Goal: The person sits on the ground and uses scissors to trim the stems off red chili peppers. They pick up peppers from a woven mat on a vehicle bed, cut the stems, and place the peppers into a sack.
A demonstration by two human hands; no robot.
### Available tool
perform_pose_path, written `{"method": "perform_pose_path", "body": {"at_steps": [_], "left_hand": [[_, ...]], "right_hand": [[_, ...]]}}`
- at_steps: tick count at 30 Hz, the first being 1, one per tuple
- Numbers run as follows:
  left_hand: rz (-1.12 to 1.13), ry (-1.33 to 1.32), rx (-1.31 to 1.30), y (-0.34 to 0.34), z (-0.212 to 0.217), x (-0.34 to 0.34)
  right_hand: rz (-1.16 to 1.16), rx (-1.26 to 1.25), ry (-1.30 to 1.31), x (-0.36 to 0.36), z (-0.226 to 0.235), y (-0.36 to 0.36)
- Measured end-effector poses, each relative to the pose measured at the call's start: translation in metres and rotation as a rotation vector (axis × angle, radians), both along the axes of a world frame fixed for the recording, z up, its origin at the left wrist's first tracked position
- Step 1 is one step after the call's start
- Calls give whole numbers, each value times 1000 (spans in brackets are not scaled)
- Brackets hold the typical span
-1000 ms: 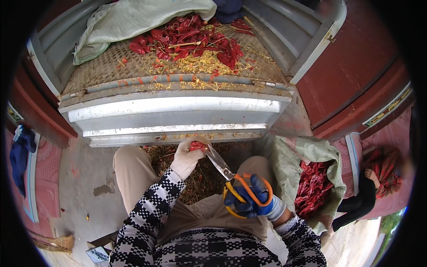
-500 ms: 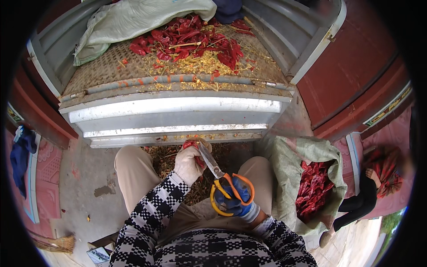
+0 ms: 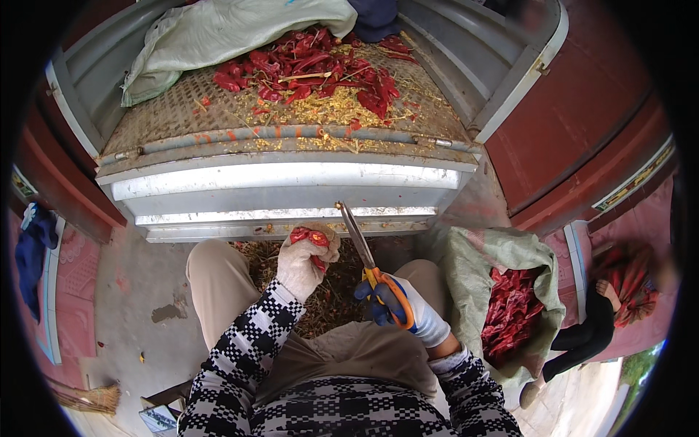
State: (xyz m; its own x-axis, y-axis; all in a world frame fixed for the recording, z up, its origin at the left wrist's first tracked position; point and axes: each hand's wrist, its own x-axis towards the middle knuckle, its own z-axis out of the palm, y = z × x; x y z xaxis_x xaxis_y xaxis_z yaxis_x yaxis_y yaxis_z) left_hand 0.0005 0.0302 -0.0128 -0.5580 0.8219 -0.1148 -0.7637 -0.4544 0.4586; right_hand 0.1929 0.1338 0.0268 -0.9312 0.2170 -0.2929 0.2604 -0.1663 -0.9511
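Head view: the left hand (image 3: 300, 268) grips red pepper (image 3: 312, 237). Right hand (image 3: 408, 300) fingers grip scissors (image 3: 362, 245) just right of it, blades slanting forward-left.

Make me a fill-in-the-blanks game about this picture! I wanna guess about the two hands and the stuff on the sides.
1. The left hand holds pepper pieces whose skin is the colour ____.
2. The right hand holds a pair of orange-and-yellow-handled ____.
3. The pale green sack with peppers stands on the picture's ____ side.
4. The straw broom shows at the picture's lower ____.

Missing words: red; scissors; right; left.
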Motion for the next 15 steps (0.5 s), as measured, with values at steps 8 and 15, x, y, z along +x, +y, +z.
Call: {"method": "perform_pose_path", "body": {"at_steps": [8, 15], "left_hand": [[20, 52, -126, 4, -8, 3], [-20, -18, -86, 3, -19, -1]], "right_hand": [[92, 798, -148, 26, 26, 15], [-127, 805, -90, 29, 55, 56]]}}
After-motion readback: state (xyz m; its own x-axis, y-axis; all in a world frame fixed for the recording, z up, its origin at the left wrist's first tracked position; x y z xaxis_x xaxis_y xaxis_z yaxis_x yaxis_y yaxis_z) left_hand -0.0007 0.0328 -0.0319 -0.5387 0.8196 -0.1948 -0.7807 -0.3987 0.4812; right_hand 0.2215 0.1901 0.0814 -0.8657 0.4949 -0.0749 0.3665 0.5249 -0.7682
